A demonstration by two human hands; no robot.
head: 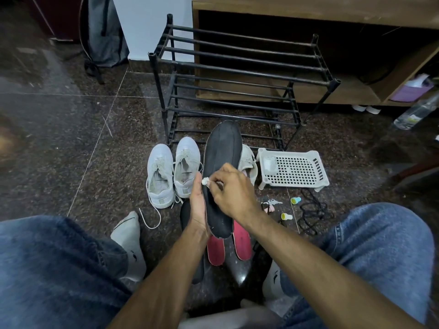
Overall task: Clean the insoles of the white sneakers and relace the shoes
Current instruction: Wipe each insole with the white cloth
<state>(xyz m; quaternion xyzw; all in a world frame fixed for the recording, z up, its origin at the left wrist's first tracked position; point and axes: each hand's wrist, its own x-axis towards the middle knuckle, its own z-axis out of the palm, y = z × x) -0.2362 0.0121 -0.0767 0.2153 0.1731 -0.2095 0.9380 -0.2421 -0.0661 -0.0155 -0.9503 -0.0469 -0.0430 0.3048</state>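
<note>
Head view: a black insole (222, 162) was held up and rubbed with a small white wad (205, 181).

The insole was held by the left hand (198, 205), with the palm against its left edge and the fingers curled round behind it. The white wad was pinched in the fingertips of the right hand (231, 191) and pressed on the insole's middle. Both arms were stretched out between two knees in blue jeans. A pair of white sneakers (173, 170) was set side by side on the dark floor, just left of the insole. Another white shoe (248, 162) was partly hidden behind the insole and the right hand. Two pink insoles (242, 242) were laid below the hands, and another black insole (186, 216) was partly hidden behind the left wrist. A white basket (294, 168) was seen near a black shoe rack (237, 74).
</note>
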